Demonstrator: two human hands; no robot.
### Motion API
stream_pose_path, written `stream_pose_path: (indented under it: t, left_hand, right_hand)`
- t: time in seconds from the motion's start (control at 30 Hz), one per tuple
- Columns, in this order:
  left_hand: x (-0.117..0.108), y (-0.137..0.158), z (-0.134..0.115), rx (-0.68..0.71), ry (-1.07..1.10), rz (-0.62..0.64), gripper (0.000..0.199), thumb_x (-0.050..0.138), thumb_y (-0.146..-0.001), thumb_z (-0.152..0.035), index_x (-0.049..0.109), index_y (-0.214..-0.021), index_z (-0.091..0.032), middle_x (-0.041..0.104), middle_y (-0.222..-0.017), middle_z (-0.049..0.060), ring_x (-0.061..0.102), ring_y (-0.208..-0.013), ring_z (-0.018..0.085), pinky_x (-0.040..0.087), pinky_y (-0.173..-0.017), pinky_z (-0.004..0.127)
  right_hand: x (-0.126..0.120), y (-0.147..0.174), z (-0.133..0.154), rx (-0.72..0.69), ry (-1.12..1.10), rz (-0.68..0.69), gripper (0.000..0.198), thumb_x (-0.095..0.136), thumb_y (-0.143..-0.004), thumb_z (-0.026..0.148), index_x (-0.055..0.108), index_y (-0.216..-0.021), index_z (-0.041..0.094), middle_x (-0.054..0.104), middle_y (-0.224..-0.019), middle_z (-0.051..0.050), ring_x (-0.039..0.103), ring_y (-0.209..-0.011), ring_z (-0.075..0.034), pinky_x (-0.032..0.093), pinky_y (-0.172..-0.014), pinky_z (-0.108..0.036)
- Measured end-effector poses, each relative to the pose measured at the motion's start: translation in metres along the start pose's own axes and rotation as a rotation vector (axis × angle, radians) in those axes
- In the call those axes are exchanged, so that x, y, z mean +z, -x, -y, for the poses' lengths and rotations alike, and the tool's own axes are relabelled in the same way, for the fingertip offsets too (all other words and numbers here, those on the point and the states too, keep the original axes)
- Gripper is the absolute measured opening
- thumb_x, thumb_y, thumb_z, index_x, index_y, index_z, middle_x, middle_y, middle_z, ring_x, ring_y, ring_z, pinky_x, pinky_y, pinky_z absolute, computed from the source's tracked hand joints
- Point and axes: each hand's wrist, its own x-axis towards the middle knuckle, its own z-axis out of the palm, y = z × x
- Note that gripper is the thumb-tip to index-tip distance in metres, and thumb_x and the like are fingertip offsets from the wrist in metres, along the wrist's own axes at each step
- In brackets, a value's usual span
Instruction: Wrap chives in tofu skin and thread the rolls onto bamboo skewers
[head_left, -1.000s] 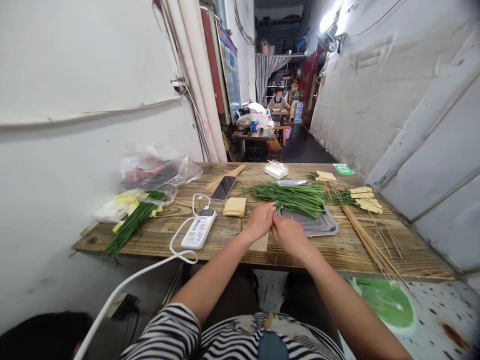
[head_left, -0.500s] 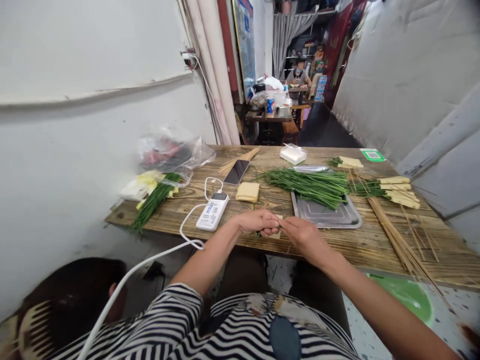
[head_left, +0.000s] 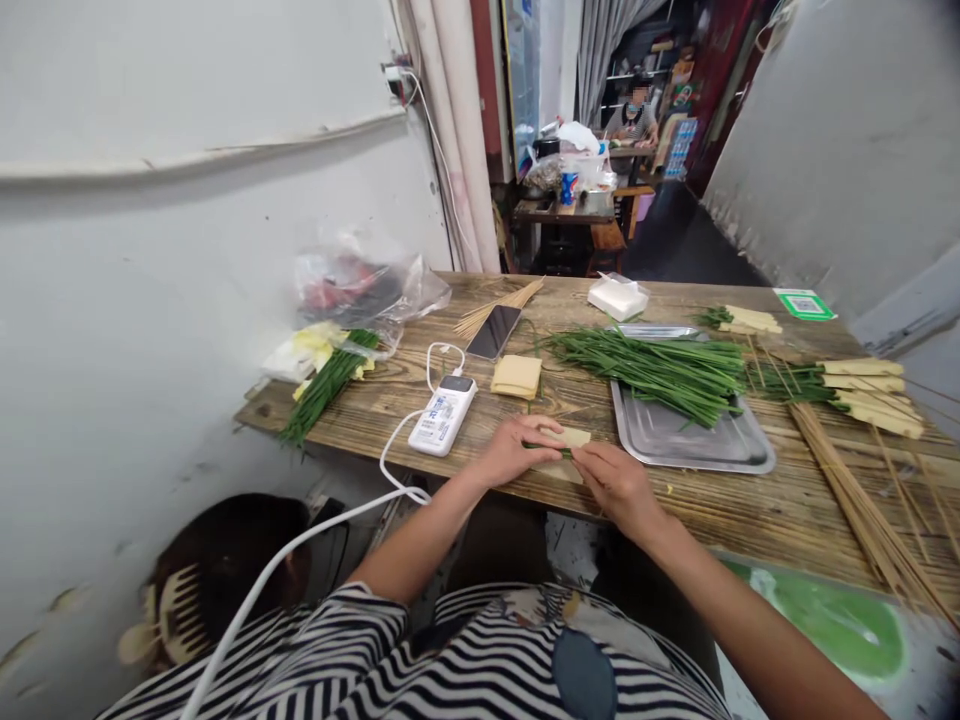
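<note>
And there I had it: left hand (head_left: 521, 448), grip spread over the sheet (head_left: 576, 437), chives (head_left: 564, 453) lying across it; right hand (head_left: 615, 485) at three o'clock, though I couldn't tell its pinch. On the desk (head_left: 675, 505), the stack (head_left: 516, 376) sat at eleven, the tray (head_left: 690, 447) at two.

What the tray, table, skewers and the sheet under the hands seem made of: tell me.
Tray: likely metal, smooth; silvery grey with bright glints at the rim.
Table: wood or a wood-look surface, brown; dark grain streaks show.
Skewers: probably bamboo or wood, unpainted; thin, straight, tan.
Sheet: matte, pale yellow, thin; perhaps bean curd skin, not certain.
</note>
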Motion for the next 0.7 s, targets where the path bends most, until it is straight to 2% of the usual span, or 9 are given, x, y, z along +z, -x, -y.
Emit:
stream_pose_path:
  t: [0.13,0.23,0.33,0.43,0.53,0.7]
  left_hand:
    - [0.002,0.014,0.019,0.127,-0.079,0.0,0.023,0.065,-0.081,-0.036,0.075,-0.092,-0.019,0.069,-0.1,0.01,0.064,-0.095,0.018,0.049,-0.088,0.032]
    - [0.002,0.02,0.027,0.205,-0.177,0.043,0.026,0.057,-0.087,-0.038,0.074,-0.092,-0.019,0.067,-0.104,0.012,0.063,-0.096,0.017,0.048,-0.087,0.031]
    - [0.0,0.02,0.03,0.181,-0.282,0.093,0.031,0.05,-0.09,-0.039,0.073,-0.089,-0.019,0.065,-0.111,0.011,0.061,-0.101,0.017,0.047,-0.09,0.031]
    - [-0.002,0.018,0.03,0.13,-0.361,0.177,0.03,0.047,-0.091,-0.037,0.072,-0.088,-0.02,0.067,-0.107,0.009,0.061,-0.098,0.016,0.047,-0.09,0.03]
    - [-0.004,0.017,0.029,0.183,-0.384,0.228,0.03,0.046,-0.092,-0.034,0.071,-0.086,-0.02,0.069,-0.099,0.01,0.062,-0.093,0.017,0.047,-0.089,0.031]
    - [-0.004,0.017,0.03,0.302,-0.385,0.23,0.03,0.044,-0.093,-0.031,0.07,-0.086,-0.018,0.07,-0.095,0.011,0.062,-0.093,0.017,0.046,-0.091,0.034]
  right_hand:
    - [0.004,0.005,-0.001,-0.02,0.025,0.02,0.022,0.045,-0.093,0.018,0.065,-0.101,0.017,0.067,-0.089,-0.01,0.061,-0.083,-0.018,0.052,-0.075,-0.032]
    - [0.006,0.004,0.0,-0.03,0.04,0.042,0.021,0.044,-0.093,0.017,0.065,-0.098,0.015,0.066,-0.086,-0.01,0.059,-0.08,-0.017,0.05,-0.074,-0.031]
    - [0.008,0.004,0.001,-0.012,0.043,0.085,0.024,0.042,-0.094,0.017,0.065,-0.094,0.015,0.064,-0.084,-0.009,0.058,-0.079,-0.017,0.048,-0.074,-0.03]
    - [0.009,0.006,0.0,-0.004,0.059,0.142,0.025,0.04,-0.095,0.018,0.065,-0.091,0.015,0.062,-0.08,-0.008,0.056,-0.078,-0.018,0.045,-0.071,-0.029]
    - [0.007,0.008,-0.001,-0.033,0.076,0.217,0.025,0.039,-0.095,0.018,0.064,-0.093,0.015,0.06,-0.077,-0.008,0.052,-0.076,-0.018,0.042,-0.069,-0.029]
    - [0.003,0.008,-0.002,-0.104,0.135,0.309,0.025,0.038,-0.095,0.018,0.061,-0.103,0.012,0.06,-0.084,-0.01,0.048,-0.078,-0.019,0.041,-0.07,-0.03]
